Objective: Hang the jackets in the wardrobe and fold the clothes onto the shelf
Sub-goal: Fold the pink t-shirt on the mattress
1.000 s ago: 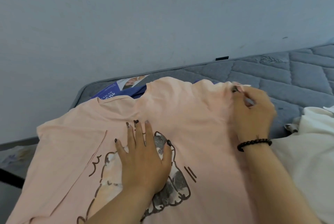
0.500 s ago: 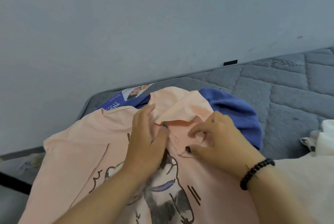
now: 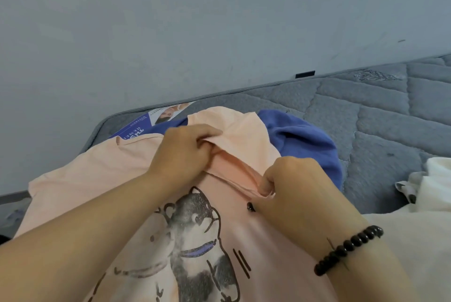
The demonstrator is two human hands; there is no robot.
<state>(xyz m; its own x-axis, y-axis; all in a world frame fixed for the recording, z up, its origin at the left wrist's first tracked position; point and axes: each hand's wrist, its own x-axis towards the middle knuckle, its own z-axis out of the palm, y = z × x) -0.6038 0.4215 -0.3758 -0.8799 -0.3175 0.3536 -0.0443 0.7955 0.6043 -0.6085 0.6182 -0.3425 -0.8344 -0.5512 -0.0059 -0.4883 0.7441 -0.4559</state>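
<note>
A peach T-shirt (image 3: 80,179) with a printed dog lies spread on the grey mattress (image 3: 380,116). Its right shoulder part is folded over toward the middle. My left hand (image 3: 180,155) grips the folded edge of the cloth near the collar. My right hand (image 3: 292,184), with a black bead bracelet on the wrist, pinches the collar seam just below and to the right. A blue garment (image 3: 302,138) lies under the shirt and shows at its upper right.
A white garment (image 3: 424,228) lies at the right on the mattress. A printed blue and white label (image 3: 156,118) lies at the mattress's far left corner. A grey wall stands right behind the bed, and the mattress's edge drops off at the left.
My right hand drew the shirt's right shoulder inward over the middle, uncovering the blue garment. My left hand left the dog print and took hold of the fold near the collar.
</note>
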